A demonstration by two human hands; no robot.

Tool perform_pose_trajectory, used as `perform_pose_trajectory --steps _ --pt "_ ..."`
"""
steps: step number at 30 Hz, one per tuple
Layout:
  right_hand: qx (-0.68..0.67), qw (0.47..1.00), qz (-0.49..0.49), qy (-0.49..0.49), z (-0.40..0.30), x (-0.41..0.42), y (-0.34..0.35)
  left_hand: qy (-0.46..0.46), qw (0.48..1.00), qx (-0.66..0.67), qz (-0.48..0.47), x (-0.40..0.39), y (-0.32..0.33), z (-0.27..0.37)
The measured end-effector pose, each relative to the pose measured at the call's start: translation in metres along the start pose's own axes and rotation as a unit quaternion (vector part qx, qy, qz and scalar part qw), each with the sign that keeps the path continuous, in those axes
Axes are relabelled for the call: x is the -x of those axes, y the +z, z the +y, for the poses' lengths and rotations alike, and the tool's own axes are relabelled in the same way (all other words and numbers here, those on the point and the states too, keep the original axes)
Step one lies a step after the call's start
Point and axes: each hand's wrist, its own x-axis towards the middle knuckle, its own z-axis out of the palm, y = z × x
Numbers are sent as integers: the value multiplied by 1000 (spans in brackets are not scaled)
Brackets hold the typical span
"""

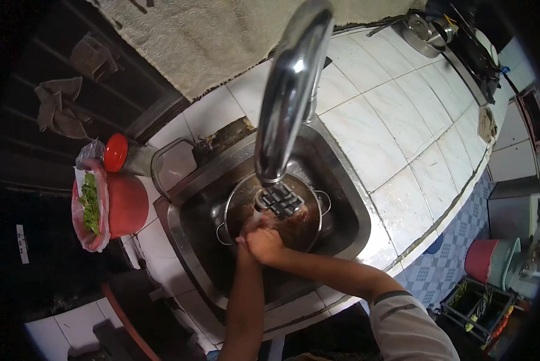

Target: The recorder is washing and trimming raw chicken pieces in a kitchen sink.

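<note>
Both hands are together over a round metal pot [318, 221] with two wire loop handles, inside a stainless steel sink [362, 225]. My right hand [265, 245] lies across my left hand [253, 224], its fingers wrapped around the hand near the wrist. The left fingers are blurred and partly hidden under the nozzle, so whether they hold anything is unclear. A chrome gooseneck faucet [281, 104] arches above, its dark jointed spray head [281, 201] right over the pot. Murky brownish liquid [297, 230] shows inside the pot.
Left of the sink stand a red bucket [128, 205], a plastic bag with leafy greens [89, 205] and a red-lidded jar [116, 152]. A curved metal tube [155, 164] rises at the sink's left corner. White tiled counter [387, 122] extends right, with metal pans [425, 38] at its far end.
</note>
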Motion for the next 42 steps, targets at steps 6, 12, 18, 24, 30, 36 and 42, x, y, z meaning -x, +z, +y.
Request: perform_pose_trajectory --steps 6,12,18,24,30,36,42 --pt "-5 983 179 43 124 -60 38 -29 996 -1 -84 -48 11 -28" --pt "34 988 120 88 25 -48 -5 66 993 -68 70 -19 -20 -6" --pt "88 985 111 101 32 -26 20 76 980 -90 161 -10 40 -21" --pt "-15 982 134 131 78 -53 -1 9 978 -98 -182 -26 9 -15" --pt "75 994 54 54 26 -28 -1 58 984 -168 -9 3 -10 -11" --pt "-331 915 -100 207 111 -61 31 134 882 -429 139 42 104 -32" --pt "-326 930 -1 168 123 -102 117 295 339 -866 218 51 109 -64"
